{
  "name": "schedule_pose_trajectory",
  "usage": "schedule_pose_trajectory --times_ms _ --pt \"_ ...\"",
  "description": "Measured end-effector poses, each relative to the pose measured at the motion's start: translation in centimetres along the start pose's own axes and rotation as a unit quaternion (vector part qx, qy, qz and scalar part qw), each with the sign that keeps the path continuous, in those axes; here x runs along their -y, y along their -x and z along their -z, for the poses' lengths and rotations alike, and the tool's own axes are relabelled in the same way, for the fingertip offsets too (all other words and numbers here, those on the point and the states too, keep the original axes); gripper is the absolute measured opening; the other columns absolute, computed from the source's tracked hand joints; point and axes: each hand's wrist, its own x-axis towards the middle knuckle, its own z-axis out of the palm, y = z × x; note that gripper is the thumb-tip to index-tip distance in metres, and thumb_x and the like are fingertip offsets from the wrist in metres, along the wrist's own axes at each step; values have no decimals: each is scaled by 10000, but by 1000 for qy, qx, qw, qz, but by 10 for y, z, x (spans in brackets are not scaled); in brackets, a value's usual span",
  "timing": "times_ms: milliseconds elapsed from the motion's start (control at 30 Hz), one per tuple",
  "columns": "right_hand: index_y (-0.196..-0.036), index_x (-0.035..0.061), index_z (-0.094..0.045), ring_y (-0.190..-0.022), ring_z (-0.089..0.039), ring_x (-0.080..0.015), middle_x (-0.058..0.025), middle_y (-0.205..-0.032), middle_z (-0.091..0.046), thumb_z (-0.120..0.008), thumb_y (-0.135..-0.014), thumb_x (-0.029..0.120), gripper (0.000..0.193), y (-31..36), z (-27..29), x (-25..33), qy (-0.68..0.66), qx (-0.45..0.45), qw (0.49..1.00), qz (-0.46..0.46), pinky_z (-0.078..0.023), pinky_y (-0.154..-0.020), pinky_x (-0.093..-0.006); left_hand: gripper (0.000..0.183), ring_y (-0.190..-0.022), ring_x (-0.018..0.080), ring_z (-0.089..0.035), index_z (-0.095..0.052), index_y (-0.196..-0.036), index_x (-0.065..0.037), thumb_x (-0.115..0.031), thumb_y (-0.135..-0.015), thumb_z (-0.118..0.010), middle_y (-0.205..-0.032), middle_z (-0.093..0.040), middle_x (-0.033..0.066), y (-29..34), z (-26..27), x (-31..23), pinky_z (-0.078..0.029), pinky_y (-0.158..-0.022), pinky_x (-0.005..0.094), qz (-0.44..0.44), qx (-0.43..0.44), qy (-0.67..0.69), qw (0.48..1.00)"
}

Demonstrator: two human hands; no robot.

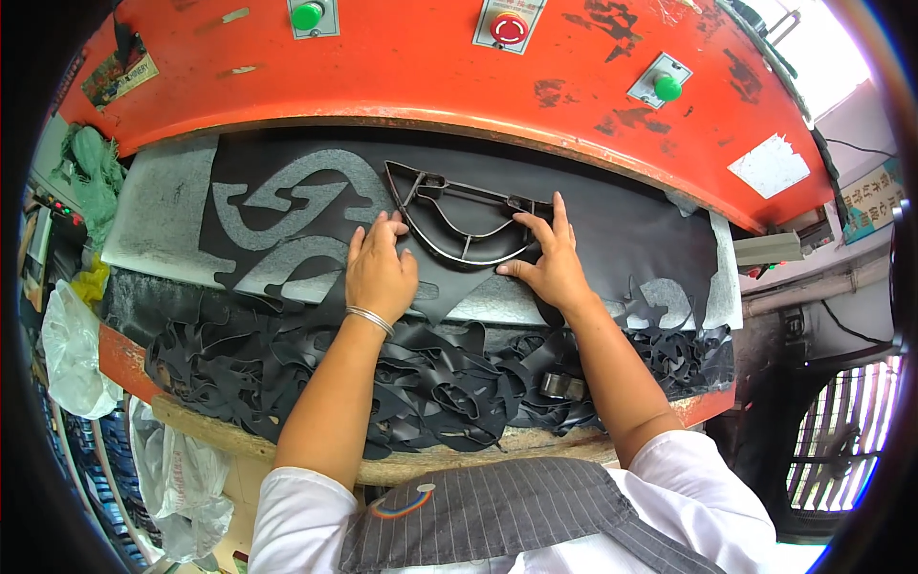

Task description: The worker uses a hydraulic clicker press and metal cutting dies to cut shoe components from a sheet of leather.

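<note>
A curved metal cutting die (pixel 467 251), shaped like a half-moon with cross braces, lies on a dark sheet of leather-like material (pixel 650 225). My left hand (pixel 381 268) rests beside the die's left curve, fingers stretched and fingertips at its edge. At the die's right end, my right hand (pixel 553 266) grips it, with the thumb by the lower curve and fingers over the corner. Left of the die, curved cut-outs in the sheet expose the grey, felt-like layer (pixel 320 167) beneath.
Black offcut strips (pixel 430 387) heap along the near side, with a small metal piece (pixel 562 386) among them. Behind the sheet stands an orange machine beam (pixel 402 72) with green buttons (pixel 307 16) and a red button (pixel 509 29). Plastic bags (pixel 76 349) hang at left.
</note>
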Motion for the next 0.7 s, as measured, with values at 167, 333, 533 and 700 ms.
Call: schedule_pose_trajectory --times_ms 167,333,533,700 --pt "-1223 186 -589 -1307 -382 -437 -272 -1535 -105 -900 -556 288 743 4 -7 -16 -71 -40 996 21 -391 -1041 -468 257 -1311 253 -454 -464 -1059 -62 -69 -812 -535 -1247 -607 174 3 5 -2 -227 -1123 430 12 16 34 999" --pt "-1157 172 -627 -1291 -378 -472 -247 -1529 -176 -897 -544 310 684 6 -8 -14 -72 -68 993 62 -373 -1050 -486 251 -1293 227 -478 -475 -1042 -64 -88 -805 -555 -1229 -622 166 5 9 -3 -219 -1124 424 24 29 52 998" --pt "-962 126 -642 -1262 -400 -486 -221 -1494 -279 -880 -550 293 505 5 -20 -22 -50 -80 990 101 -346 -1062 -528 268 -1305 226 -467 -480 -1051 -64 -87 -800 -570 -1235 -617 175 4 9 -2 -210 -1125 434 15 29 56 998" --pt "-840 88 -615 -1253 -401 -494 -202 -1459 -358 -872 -557 264 421 3 -19 -27 -43 -100 986 128 -338 -1063 -554 279 -1291 238 -484 -482 -1059 -64 -84 -798 -576 -1229 -617 188 4 6 -2 -211 -1125 434 12 26 82 996"
